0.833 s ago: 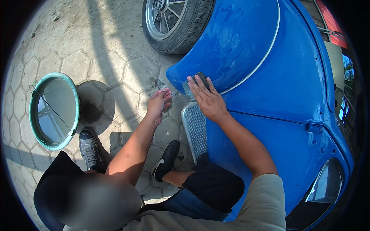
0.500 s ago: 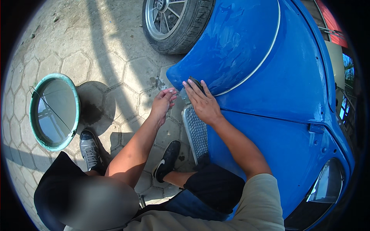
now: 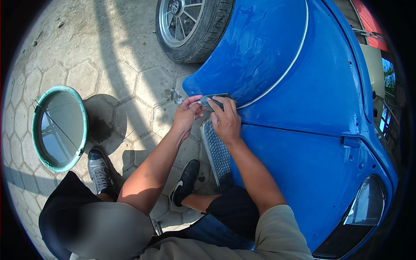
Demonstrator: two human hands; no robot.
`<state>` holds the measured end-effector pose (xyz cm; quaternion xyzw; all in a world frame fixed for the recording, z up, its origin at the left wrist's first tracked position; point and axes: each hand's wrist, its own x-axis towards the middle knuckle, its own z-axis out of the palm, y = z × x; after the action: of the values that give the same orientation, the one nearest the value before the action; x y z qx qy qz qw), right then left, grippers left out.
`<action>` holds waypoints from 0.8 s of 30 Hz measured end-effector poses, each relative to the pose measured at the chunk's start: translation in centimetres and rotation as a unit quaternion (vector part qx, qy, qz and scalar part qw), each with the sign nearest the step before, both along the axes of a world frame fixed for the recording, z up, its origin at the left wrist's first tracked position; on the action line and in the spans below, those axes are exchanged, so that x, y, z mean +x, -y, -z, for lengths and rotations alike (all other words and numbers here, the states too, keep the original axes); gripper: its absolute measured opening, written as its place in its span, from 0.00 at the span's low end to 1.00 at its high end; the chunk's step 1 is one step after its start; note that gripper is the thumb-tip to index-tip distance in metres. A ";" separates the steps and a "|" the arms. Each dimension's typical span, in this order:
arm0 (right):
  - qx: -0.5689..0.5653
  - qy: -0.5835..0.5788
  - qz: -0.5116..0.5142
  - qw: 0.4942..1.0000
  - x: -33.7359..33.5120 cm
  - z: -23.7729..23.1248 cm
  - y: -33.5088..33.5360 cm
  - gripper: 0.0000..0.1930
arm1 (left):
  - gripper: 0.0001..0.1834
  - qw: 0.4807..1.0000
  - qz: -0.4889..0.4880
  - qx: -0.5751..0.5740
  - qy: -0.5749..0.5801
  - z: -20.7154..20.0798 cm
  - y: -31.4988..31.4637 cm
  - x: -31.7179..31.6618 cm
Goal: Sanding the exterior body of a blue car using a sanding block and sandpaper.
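A: Grip first. R hand?
B: R hand closed over the grey pad, fingers bent across its top face. Flat thing, dk edge on the far side.
A: L hand?
B: L hand at the pad's left end, thumb + fingertips bunched right by it. Can't tell if it's actually pinching, overlap too tight.
A: Pad loc?
B: Between the hands, in front of the lower end of the blue fender. Touching paint or not: can't tell from this angle.
A: Fender cond?
B: Glossy, pale streaky marks on it. White trim strip curves along its inner edge, next to the blue body panel.
A: Nearby?
B: Wheel past the fender, silver spokes, blk tyre. Metal step, dimpled, just below R hand.
A: Further out?
B: Green tub on person's L, well apart from the hands. Cloudy water in it, thin dk handle lying across.
A: Ground?
B: Hex pavers, partly shaded. L shoe near tub, R shoe near step.
A: Clothing?
B: Khaki sleeve on R arm, dk shorts.
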<state>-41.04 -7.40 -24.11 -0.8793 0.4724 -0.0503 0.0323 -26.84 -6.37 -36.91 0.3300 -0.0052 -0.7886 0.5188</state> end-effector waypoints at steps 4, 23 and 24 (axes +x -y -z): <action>-0.041 0.123 -0.005 0.991 0.5 1.5 -0.4 0.28 | 0.18 0.998 0.016 0.002 0.053 0.8 1.4 -0.5; 0.038 0.264 0.030 0.963 0.2 1.2 2.7 0.18 | 0.15 0.999 0.020 0.021 0.025 2.1 -0.6 1.2; 0.041 0.265 0.031 0.963 0.5 1.4 2.9 0.18 | 0.15 0.999 0.017 0.022 0.025 2.2 -0.6 1.2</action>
<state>-40.59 -10.30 -25.46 -0.8172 0.4757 -0.2636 0.1907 -25.64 -5.75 -39.14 0.3603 -0.0064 -0.7889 0.4977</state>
